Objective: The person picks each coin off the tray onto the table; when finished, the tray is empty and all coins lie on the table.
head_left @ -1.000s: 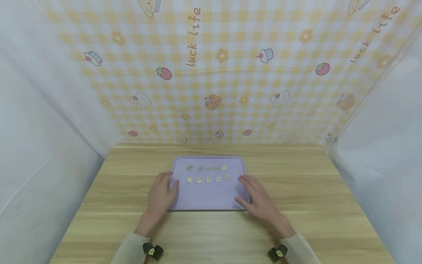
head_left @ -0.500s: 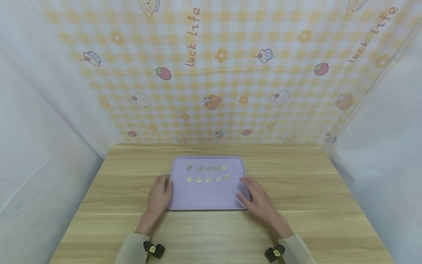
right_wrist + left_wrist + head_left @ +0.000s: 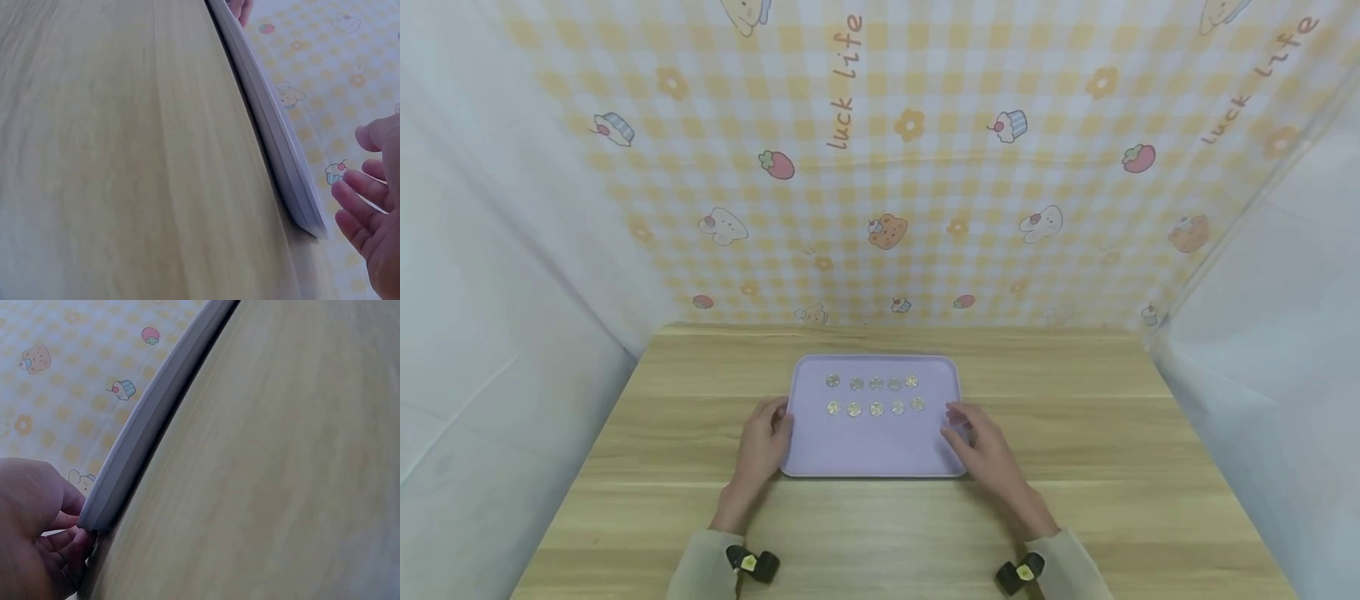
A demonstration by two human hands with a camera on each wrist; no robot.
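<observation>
A pale purple rectangular tray [image 3: 872,450] lies on the wooden table, with several small shiny coins [image 3: 876,409] in two rows across its far half. My left hand [image 3: 758,446] grips the tray's left side. The left wrist view shows its thumb [image 3: 74,499] at the top of the rim and curled fingers [image 3: 74,550] tucked under the corner. My right hand [image 3: 988,454] is beside the tray's right side, thumb and fingers spread and slightly bent. In the right wrist view that hand [image 3: 375,206] stands apart from the tray's outer wall [image 3: 269,125], holding nothing.
The wooden table [image 3: 880,533] extends around the tray. A yellow checked cloth [image 3: 925,183] with cartoon prints hangs behind it, and white sheets [image 3: 497,292] flank both sides. Each wrist wears a black camera strap [image 3: 752,564].
The left hand has drawn back from over the tray's left edge and now grips that side. The right hand's fingers have shifted a little at the right edge. The coins keep their rows.
</observation>
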